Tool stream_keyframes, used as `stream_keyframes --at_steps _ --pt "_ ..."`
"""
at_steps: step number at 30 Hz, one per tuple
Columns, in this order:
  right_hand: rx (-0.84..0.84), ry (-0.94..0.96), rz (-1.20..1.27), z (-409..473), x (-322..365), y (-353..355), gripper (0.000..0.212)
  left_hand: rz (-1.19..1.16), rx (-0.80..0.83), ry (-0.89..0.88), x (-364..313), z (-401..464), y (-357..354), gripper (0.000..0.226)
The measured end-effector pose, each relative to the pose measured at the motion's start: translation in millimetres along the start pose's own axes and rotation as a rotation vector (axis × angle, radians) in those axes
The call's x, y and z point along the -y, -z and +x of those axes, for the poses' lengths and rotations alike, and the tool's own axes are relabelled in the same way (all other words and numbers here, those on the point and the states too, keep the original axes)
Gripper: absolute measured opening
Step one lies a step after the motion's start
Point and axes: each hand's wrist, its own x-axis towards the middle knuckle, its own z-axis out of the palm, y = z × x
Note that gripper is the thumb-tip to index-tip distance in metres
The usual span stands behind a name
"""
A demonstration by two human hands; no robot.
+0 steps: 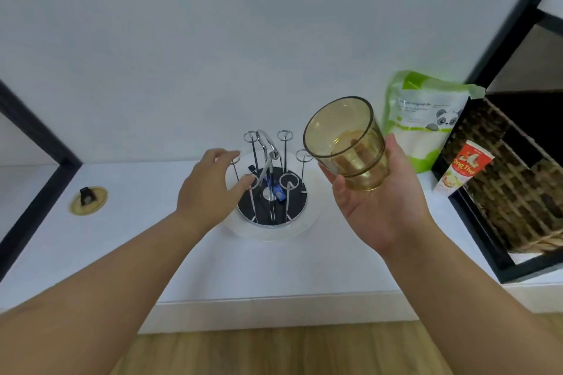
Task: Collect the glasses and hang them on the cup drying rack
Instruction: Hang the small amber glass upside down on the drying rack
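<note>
An amber see-through glass is tilted with its mouth facing up and to the left, held from below by my right hand, to the right of and above the rack. The cup drying rack is a round dark base with several chrome ring-tipped prongs and a curved chrome handle, standing on a white round plate. No glass hangs on it. My left hand reaches over the rack's left side, fingers spread, fingertips at a left prong; I cannot tell if they touch it.
The white shelf carries a small round yellow lid with a dark piece on it at the left. A green and white pouch, a red and white tube and a dark wicker basket stand at the right. Black frame bars flank both sides.
</note>
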Motion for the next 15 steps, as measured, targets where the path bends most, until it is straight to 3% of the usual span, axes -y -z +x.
stream_keyframes --at_steps 3,7,10,15 --pt "-0.004 -0.018 -0.029 4.0 -4.2 4.1 0.059 0.046 -0.026 0.007 3.4 21.8 2.9 0.045" --pt "0.002 -0.016 -0.029 10.2 -2.4 4.0 0.059 0.079 0.173 -0.042 14.7 50.2 1.0 0.048" --pt "0.012 -0.013 -0.037 15.6 0.3 4.6 0.059 0.001 0.226 -0.027 10.1 59.3 -1.4 0.049" --pt "0.002 -0.010 -0.052 20.1 3.3 8.7 0.060 -0.072 -0.019 -0.075 -3.4 39.4 -4.2 0.034"
